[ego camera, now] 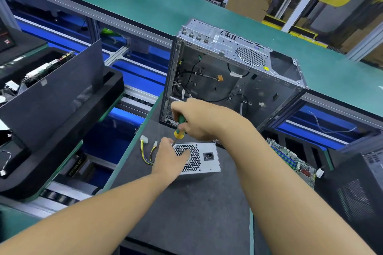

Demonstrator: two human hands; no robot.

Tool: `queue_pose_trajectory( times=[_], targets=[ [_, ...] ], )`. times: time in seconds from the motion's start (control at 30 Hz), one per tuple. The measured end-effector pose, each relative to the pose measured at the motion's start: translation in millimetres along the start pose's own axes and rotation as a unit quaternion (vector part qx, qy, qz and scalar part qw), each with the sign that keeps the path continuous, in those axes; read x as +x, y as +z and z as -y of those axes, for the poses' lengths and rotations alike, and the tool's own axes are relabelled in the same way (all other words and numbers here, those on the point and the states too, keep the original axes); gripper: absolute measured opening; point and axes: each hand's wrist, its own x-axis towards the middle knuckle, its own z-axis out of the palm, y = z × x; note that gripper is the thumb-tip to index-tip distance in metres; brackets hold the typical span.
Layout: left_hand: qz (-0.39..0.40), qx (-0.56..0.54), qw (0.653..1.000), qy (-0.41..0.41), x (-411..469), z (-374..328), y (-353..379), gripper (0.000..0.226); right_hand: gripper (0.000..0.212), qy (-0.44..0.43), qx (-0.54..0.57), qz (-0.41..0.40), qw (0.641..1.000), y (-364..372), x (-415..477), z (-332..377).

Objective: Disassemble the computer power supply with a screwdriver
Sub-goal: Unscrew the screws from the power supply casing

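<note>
the power supply lies on the dark tabletop. left hand presses its grille, right hand grips the screwdriver above. open computer case just behind, circuit board right, cables left.

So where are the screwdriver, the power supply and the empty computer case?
screwdriver [178, 133]: head view, yellow band of handle.
power supply [209, 166]: head view, bare metal face below socket.
computer case [249, 56]: head view, round fan grille.

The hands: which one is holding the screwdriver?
The right hand grips the green and yellow screwdriver, tip down. The left hand holds no tool and only rests on the grey power supply.
</note>
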Motion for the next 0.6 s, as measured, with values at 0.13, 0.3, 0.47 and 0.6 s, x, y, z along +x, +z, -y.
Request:
queue_pose_trajectory(
  times=[0.13, 0.3, 0.47, 0.6],
  targets=[
    [-0.060, 0.010, 0.998, -0.006, -0.9, 0.9, 7.8, 0.047, 0.008, 0.030, 0.009, 0.007, 0.999, -2.8, 1.8, 0.4],
    [-0.086, 0.043, 0.995, 0.008, 0.1, 4.3, 11.1, 0.045, 0.032, 0.036, -0.040, -0.011, 0.998, -3.9, 0.5, 5.4],
    [-0.084, 0.055, 0.995, 0.028, 1.0, 9.6, 11.0, 0.045, 0.019, 0.037, 0.014, -0.003, 0.999, -7.9, 1.8, -2.7],
    [-0.085, 0.054, 0.995, 0.030, 1.5, 10.3, 11.3, 0.045, 0.019, 0.035, 0.015, 0.020, 0.999, -9.1, 0.6, -2.2]
  ],
)
